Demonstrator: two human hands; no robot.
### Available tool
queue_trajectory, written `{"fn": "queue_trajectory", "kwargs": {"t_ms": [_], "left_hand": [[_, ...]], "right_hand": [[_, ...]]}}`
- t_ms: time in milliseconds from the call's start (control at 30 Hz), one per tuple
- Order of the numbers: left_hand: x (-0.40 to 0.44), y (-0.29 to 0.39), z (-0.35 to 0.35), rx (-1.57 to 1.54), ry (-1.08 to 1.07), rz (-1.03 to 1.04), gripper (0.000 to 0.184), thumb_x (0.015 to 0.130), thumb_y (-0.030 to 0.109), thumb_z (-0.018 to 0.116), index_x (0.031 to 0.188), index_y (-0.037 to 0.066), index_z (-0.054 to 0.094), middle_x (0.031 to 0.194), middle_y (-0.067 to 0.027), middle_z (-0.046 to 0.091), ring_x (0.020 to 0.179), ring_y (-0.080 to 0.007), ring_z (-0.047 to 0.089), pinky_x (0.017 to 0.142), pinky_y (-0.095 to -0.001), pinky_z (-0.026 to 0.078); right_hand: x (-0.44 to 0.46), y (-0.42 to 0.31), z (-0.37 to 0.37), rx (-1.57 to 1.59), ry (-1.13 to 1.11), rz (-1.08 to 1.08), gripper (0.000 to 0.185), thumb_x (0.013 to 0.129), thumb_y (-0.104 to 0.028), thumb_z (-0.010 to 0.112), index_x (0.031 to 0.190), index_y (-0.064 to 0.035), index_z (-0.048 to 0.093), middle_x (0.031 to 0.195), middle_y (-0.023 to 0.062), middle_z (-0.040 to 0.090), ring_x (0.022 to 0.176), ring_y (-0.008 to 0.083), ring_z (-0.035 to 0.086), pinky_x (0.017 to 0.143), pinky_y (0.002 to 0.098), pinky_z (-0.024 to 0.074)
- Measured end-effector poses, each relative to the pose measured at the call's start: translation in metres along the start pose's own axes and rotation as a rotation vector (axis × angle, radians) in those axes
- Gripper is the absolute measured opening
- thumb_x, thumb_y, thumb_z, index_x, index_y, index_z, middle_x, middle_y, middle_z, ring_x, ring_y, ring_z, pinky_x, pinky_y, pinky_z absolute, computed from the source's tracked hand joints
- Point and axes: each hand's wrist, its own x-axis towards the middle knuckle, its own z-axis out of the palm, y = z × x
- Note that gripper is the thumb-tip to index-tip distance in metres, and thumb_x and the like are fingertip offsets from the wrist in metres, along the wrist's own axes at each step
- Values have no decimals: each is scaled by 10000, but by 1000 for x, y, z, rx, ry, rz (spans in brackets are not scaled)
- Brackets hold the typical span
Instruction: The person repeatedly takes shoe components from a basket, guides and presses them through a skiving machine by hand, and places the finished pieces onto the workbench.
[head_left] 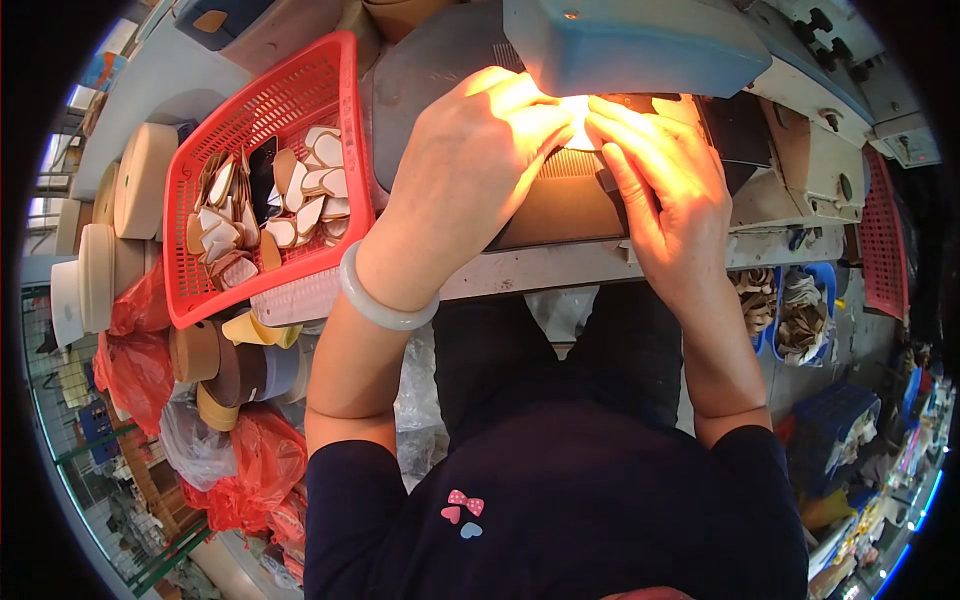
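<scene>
Under the blue-grey machine head (640, 50), a small pale piece (577, 122) lies in bright lamp light. My left hand (490, 140) pinches its left edge with closed fingers. From the right, my right hand (665, 180) rests its fingertips on the piece's other side, the fingers pressed together. The glare washes out the piece's outline and surface. To the left, a red basket (360, 150) holds many small pale and tan cut pieces (300, 190) and a dark object.
Rolls of tape or strip material (145, 180) stand at the far left above red plastic bags (260, 460). Blue baskets (828, 290) with scraps sit low on the right. The machine's housing (815, 160) and a red crate (885, 240) are further right.
</scene>
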Motion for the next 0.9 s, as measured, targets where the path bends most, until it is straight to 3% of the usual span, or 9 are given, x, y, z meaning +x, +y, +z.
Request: {"fn": "queue_trajectory", "kwargs": {"t_ms": [167, 267, 667, 767, 900], "left_hand": [[1, -4, 1, 43, 8, 8, 170, 932, 134, 794, 1089, 76, 824, 1059, -97, 795, 956, -313, 738, 847, -404, 592], [0, -11, 6, 28, 75, 72, 168, 885, 67, 730, 1035, 45, 803, 876, -90, 708, 920, -285, 677, 804, -398, 579], [8, -40, 17, -52, 90, 24, 86, 918, 72, 702, 871, 2, 714, 879, -125, 708, 872, -332, 689, 786, -444, 570], [8, -55, 26, -32, 128, 111, 64, 905, 54, 707, 866, 6, 697, 897, -117, 708, 908, -325, 688, 801, -444, 568], [3, -40, 10, 3, 81, 55, 112, 914, 98, 736, 978, 6, 732, 990, -129, 730, 1028, -327, 694, 888, -440, 566]], "right_hand": [[0, 0, -1, -8, -10, -3, 242, 1025, -94, 690, 1241, -52, 789, 1272, 82, 792, 1138, 272, 711, 1007, 385, 503], [0, 2, 0, -8, 1, -20, 243, 1026, -94, 688, 1243, -50, 788, 1276, 84, 791, 1141, 275, 710, 1017, 387, 502], [1, 2, 0, 13, 21, -31, 241, 1028, -87, 690, 1243, -35, 786, 1257, 98, 794, 1121, 288, 717, 1017, 401, 518], [0, 3, 2, 21, 42, -38, 245, 1023, -79, 696, 1248, -39, 787, 1234, 96, 797, 1116, 285, 719, 1015, 400, 517], [-7, 0, -2, 122, 82, -60, 213, 966, -47, 746, 1171, -19, 795, 1138, 97, 801, 1027, 289, 720, 948, 404, 539]]}}
